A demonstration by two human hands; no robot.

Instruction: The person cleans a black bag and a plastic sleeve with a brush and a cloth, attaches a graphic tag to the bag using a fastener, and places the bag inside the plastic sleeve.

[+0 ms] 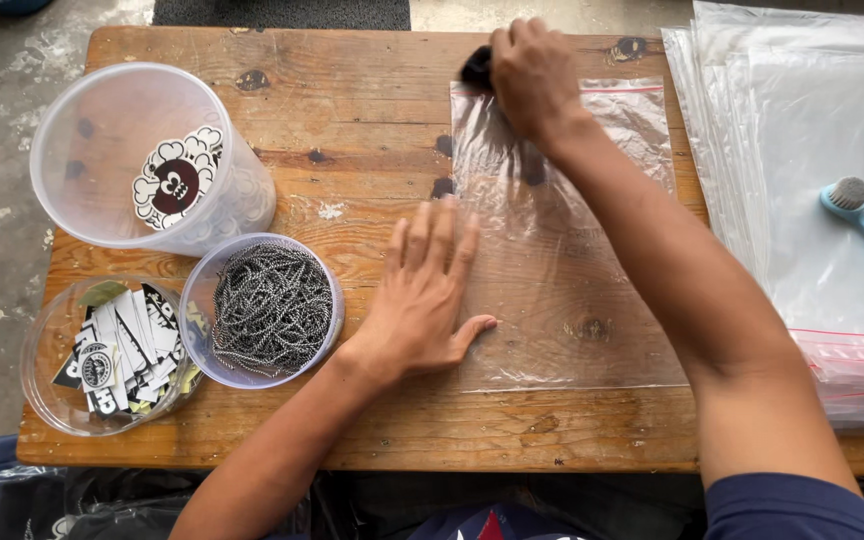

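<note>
A: Entry, main item: clear zip bag [562, 260] lies flat on the wooden bench [372, 130], right of centre, red seal line at its far edge.

B: Hands on it?

A: Both. Left hand [427, 290] rests palm down, fingers [432, 235] released and spread, pressing the bag's left edge against the bench. Right hand [532, 70] is at the bag's far left corner, fingers clenched around a small black object [476, 66]; only a bit of it shows, so its kind cannot be told.

B: Surroundings, nearest first?

A: Just left of the left hand: a small clear tub [207, 340] full of silver ball chain [272, 305]. Touching it on the left, a shallow clear dish [42, 380] holding black-and-white stickers [127, 345]. Behind both, a large translucent tub [82, 130] tilted on its side, with a round cartoon sticker [177, 180] on its wall.

B: Right side?

A: A stack of clear zip bags [802, 120] overhangs the bench's right end, well apart from the flat bag's left edge but near its right. A blue brush [857, 205] with grey bristles lies on the stack.
</note>
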